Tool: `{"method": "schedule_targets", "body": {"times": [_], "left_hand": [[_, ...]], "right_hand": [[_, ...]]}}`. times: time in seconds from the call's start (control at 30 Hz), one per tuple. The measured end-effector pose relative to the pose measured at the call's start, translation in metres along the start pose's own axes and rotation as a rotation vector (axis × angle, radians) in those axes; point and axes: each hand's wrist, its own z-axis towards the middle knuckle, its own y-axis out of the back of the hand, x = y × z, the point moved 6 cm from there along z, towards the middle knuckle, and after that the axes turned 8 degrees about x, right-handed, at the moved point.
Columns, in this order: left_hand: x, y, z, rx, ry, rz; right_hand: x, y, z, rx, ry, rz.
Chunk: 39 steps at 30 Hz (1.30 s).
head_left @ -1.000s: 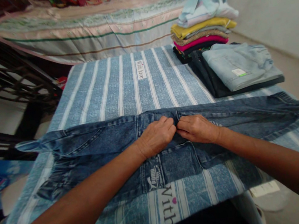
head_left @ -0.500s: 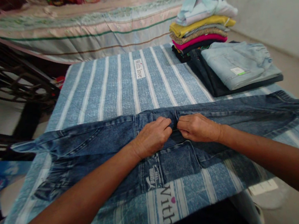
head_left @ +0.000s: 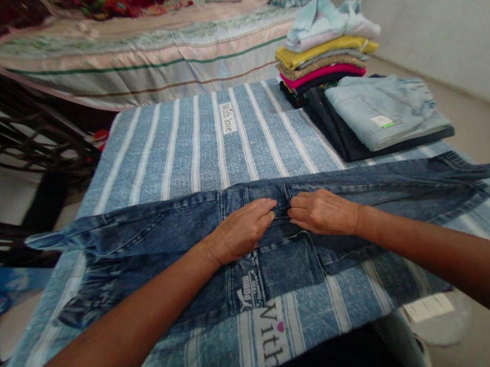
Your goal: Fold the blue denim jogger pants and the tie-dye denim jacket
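A pair of dark blue denim jeans (head_left: 178, 230) lies sideways across the table, its gathered waistband at the left and its leg ends at the right. A white Puma logo shows near a cargo pocket (head_left: 289, 266). My left hand (head_left: 245, 227) rests on the upper leg with its fingers fairly straight, lying on the denim. Close beside it, my right hand (head_left: 323, 211) has its fingers curled on the denim at the edge of the upper pocket, pinching the cloth. A small gap separates the two hands. The fingertips are partly hidden.
Beneath the jeans is a blue-and-white striped cloth (head_left: 162, 153) covering the table. Folded clothes (head_left: 324, 67) stand stacked at the back right, with light blue folded jeans (head_left: 386, 110) in front. Behind is a draped bed (head_left: 153, 62); a dark metal wheel frame (head_left: 12, 138) stands left.
My left hand has slid slightly left and its fingers have straightened from a curled grip. My right hand stays at the pocket edge. The view has shifted slightly.
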Motion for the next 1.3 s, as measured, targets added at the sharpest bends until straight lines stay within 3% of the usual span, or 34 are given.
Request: {"method": "schedule_targets", "body": {"times": [0.33, 0.67, 1.03, 1.3], "left_hand": [[0.006, 0.011, -0.002, -0.038, -0.009, -0.136], [0.011, 0.008, 0.0, -0.046, 0.042, -0.175], [0.001, 0.004, -0.004, -0.039, -0.047, -0.046], [0.0, 0.009, -0.011, -0.027, -0.065, -0.082]], "right_hand": [[-0.004, 0.0, 0.003, -0.001, -0.021, 0.042], [0.0, -0.001, 0.009, 0.142, -0.066, -0.016], [0.004, 0.001, 0.008, 0.139, 0.133, -0.096], [0.004, -0.001, 0.002, 0.062, 0.183, -0.056]]}}
